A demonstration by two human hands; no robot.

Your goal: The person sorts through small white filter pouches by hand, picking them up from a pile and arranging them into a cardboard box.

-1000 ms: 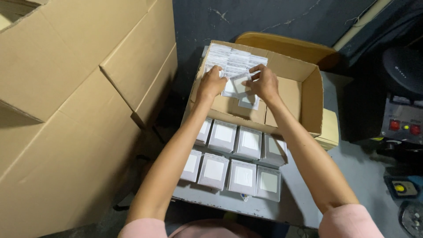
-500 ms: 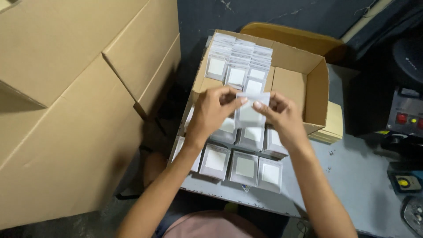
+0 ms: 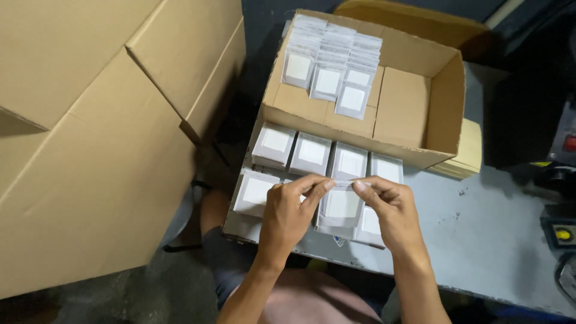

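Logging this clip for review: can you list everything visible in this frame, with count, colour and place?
small packet: one, clear with white insert, pinched at its top edge by both hands
packet stacks: several, white and clear, in rows on the table's near edge
open carton: one, brown, behind the rows, part-filled with packets
packets in carton: many, white, upright at its back left
large cartons: at least two, brown, stacked at left
table: one, grey, under everything
yellow button: one, far right
left hand: thumb and forefinger on packet
right hand: same grip
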